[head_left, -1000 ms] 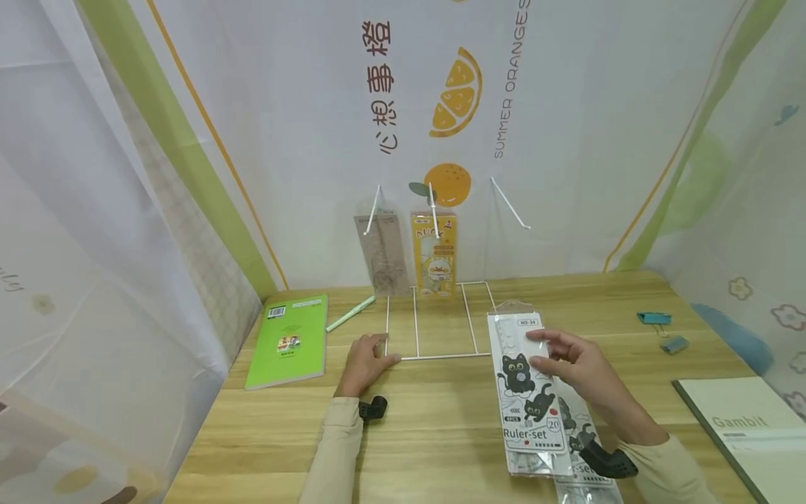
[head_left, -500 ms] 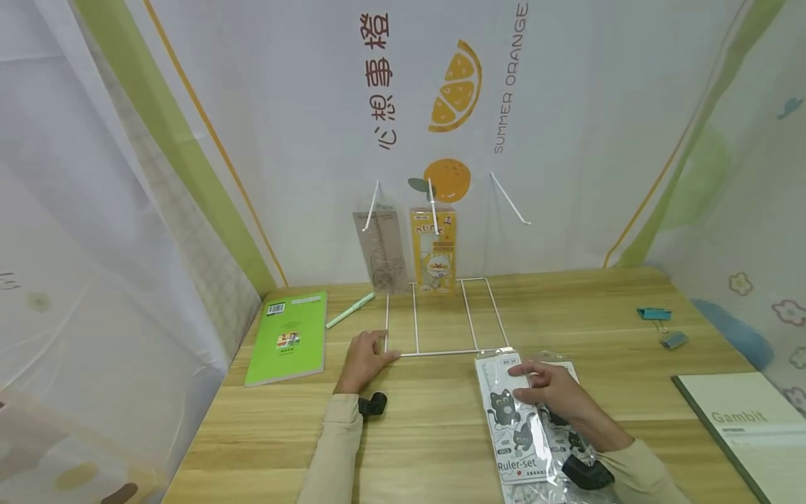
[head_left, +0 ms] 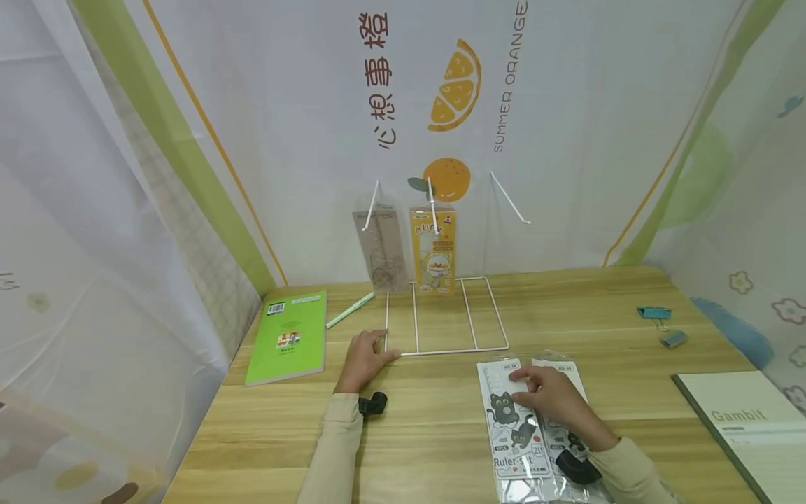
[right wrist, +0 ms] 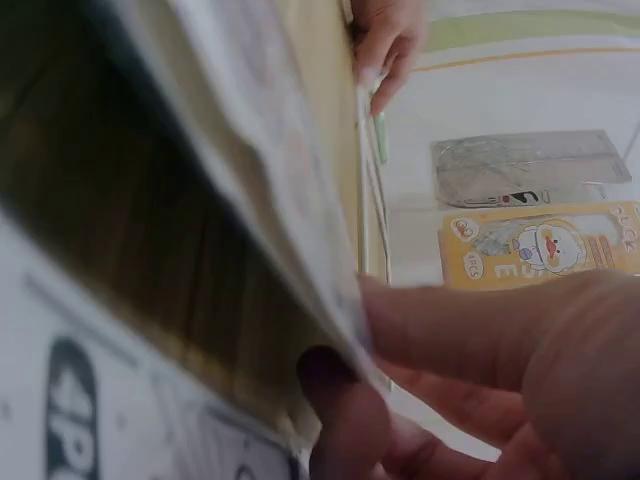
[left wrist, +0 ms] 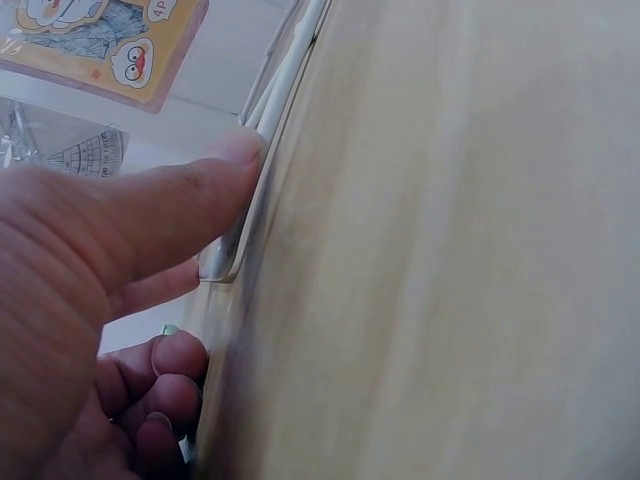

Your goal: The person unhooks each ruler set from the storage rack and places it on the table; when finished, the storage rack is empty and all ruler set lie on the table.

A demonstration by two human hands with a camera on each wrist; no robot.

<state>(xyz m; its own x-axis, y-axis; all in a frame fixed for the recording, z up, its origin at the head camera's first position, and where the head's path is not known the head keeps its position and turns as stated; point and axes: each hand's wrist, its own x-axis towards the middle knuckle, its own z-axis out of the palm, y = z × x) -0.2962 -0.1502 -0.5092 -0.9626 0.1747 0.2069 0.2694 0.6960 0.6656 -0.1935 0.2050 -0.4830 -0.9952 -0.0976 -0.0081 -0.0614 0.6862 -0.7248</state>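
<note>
- Right hand pinches clear-plastic cat-print ruler-set pack, lying on wooden table nr front edge.
- L. hand, fingers relaxed, steadies white wire rack; best lift pack by its top, level.

Two bare hands and forearms enter from the lower edge of the head view, each arm covered in a long, plain beige sleeve that ends at the wrist. The cloth is smooth and unmarked, with soft folds near the cuffs. A small black camera unit with a rounded, stubby housing sits strapped at the left wrist, and a matching black unit is worn at the right wrist, partly tucked against the cuff. Left hand and right hand carry no gloves, rings or watch that show.
</note>
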